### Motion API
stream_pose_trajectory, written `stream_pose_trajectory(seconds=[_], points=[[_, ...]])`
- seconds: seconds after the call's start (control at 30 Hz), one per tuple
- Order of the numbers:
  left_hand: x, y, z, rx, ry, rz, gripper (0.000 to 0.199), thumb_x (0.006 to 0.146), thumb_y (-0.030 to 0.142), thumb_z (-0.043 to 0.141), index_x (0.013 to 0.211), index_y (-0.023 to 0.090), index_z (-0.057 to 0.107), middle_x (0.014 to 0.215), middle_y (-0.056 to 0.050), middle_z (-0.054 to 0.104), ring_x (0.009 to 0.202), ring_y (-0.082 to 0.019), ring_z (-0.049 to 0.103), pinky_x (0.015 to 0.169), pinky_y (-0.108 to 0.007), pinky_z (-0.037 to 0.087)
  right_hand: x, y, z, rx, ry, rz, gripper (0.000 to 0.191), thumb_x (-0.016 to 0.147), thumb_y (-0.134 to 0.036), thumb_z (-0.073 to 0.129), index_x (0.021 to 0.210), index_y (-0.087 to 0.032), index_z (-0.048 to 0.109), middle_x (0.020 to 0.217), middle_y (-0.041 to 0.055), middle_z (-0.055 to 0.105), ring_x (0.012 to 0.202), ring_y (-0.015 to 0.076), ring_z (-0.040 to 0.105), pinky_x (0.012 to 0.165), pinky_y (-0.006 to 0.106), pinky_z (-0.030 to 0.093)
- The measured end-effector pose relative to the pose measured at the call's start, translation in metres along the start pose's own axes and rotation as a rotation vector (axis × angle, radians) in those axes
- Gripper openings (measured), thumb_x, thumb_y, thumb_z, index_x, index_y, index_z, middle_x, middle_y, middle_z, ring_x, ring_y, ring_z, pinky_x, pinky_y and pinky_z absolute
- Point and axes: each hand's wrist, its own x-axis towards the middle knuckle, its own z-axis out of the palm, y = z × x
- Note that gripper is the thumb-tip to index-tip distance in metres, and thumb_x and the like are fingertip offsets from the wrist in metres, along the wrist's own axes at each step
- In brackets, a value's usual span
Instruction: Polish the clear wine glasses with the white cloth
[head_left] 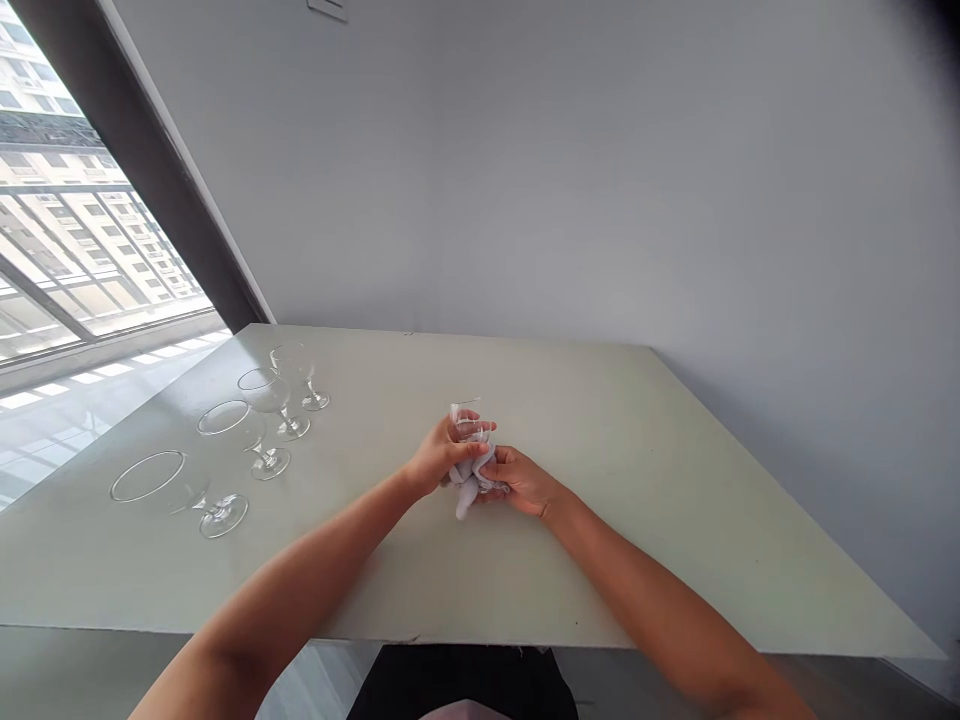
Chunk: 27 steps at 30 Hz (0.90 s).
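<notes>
My left hand [437,460] is closed around a clear drinking glass [466,412], whose upper part shows above the fingers. Its lower part is hidden by the hands and a cloth. In my right hand [525,481] is a crumpled white cloth [466,492], pinched between thumb and fingers and pressed against the lower part of the glass. One end of the cloth hangs down between the hands. Both hands are close together over the middle of the table.
A row of several clear stemmed glasses runs along the table's left side, from a near glass [223,514] to a far one [316,400]. The pale table [637,440] reaches back to a grey wall [570,200]. A window [82,220] lies at left.
</notes>
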Motion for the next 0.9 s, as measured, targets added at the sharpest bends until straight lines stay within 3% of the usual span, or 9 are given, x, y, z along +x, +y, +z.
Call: stream_pose_trajectory(seconds=[0.13, 0.27, 0.4, 0.53, 0.6, 0.7, 0.8, 0.9], points=[[0.0, -0.001, 0.003, 0.07, 0.162, 0.026, 0.059, 0.058, 0.026, 0.075, 0.106, 0.018, 0.043, 0.114, -0.016, 0.056, 0.093, -0.021, 0.057, 0.074, -0.033, 0.046, 0.001, -0.004, 0.002, -0.318, 0.231, -0.084, 0.021, 0.063, -0.03, 0.069, 0.075, -0.014, 0.062, 0.068, 0.0016, 0.06, 0.064, 0.0149, 0.056, 0.06, 0.029, 0.046], [-0.003, -0.002, 0.011, 0.056, 0.242, 0.104, 0.058, 0.058, 0.024, 0.075, 0.106, 0.018, 0.043, 0.112, -0.014, 0.057, 0.1, -0.023, 0.055, 0.083, -0.038, 0.044, 0.0, -0.005, 0.007, -0.66, 0.477, -0.212, 0.014, 0.067, -0.029, 0.063, 0.073, -0.017, 0.063, 0.063, -0.0017, 0.056, 0.057, 0.0117, 0.048, 0.053, 0.025, 0.039], [-0.002, -0.001, 0.012, -0.048, 0.329, 0.162, 0.057, 0.059, 0.023, 0.075, 0.105, 0.017, 0.042, 0.11, -0.012, 0.056, 0.096, -0.022, 0.059, 0.085, -0.04, 0.045, -0.004, -0.01, 0.006, -0.739, 0.591, -0.343, 0.016, 0.071, -0.029, 0.059, 0.08, -0.018, 0.065, 0.073, 0.001, 0.06, 0.064, 0.014, 0.051, 0.058, 0.026, 0.04], [0.003, 0.008, 0.001, -0.164, 0.441, 0.153, 0.053, 0.061, 0.024, 0.074, 0.102, 0.016, 0.042, 0.108, -0.011, 0.055, 0.089, -0.021, 0.063, 0.081, -0.039, 0.049, -0.013, -0.021, -0.006, -0.718, 0.713, -0.459, 0.014, 0.072, -0.029, 0.058, 0.079, -0.018, 0.065, 0.073, 0.0021, 0.06, 0.065, 0.0162, 0.052, 0.059, 0.028, 0.04], [0.005, 0.012, -0.006, -0.197, 0.478, 0.136, 0.05, 0.062, 0.024, 0.074, 0.1, 0.016, 0.042, 0.105, -0.01, 0.057, 0.087, -0.019, 0.063, 0.08, -0.036, 0.05, -0.017, -0.023, -0.01, -0.82, 0.633, -0.562, 0.012, 0.073, -0.029, 0.058, 0.079, -0.02, 0.065, 0.08, 0.0038, 0.061, 0.073, 0.0194, 0.052, 0.062, 0.03, 0.041], [0.005, 0.012, -0.009, -0.206, 0.458, 0.055, 0.047, 0.064, 0.024, 0.073, 0.099, 0.016, 0.043, 0.097, -0.009, 0.061, 0.084, -0.017, 0.063, 0.075, -0.031, 0.05, -0.017, -0.017, -0.004, -1.161, 0.369, -0.715, 0.01, 0.075, -0.025, 0.058, 0.081, -0.026, 0.066, 0.098, 0.0053, 0.06, 0.089, 0.024, 0.048, 0.076, 0.037, 0.038], [0.002, 0.008, -0.006, -0.214, 0.339, -0.049, 0.042, 0.066, 0.026, 0.07, 0.1, 0.017, 0.047, 0.095, -0.008, 0.064, 0.085, -0.017, 0.062, 0.071, -0.027, 0.05, -0.013, -0.008, 0.003, -1.403, 0.243, -0.718, 0.02, 0.08, -0.019, 0.047, 0.079, -0.028, 0.065, 0.093, 0.0056, 0.058, 0.085, 0.0223, 0.046, 0.076, 0.036, 0.036], [0.0, 0.006, -0.002, -0.23, 0.153, -0.088, 0.033, 0.068, 0.025, 0.069, 0.095, 0.016, 0.054, 0.095, -0.007, 0.063, 0.086, -0.016, 0.06, 0.073, -0.026, 0.048, -0.014, -0.006, 0.005, -1.394, 0.176, -0.701, 0.023, 0.082, -0.018, 0.043, 0.076, -0.027, 0.064, 0.084, 0.0049, 0.054, 0.08, 0.0198, 0.043, 0.066, 0.031, 0.036]])
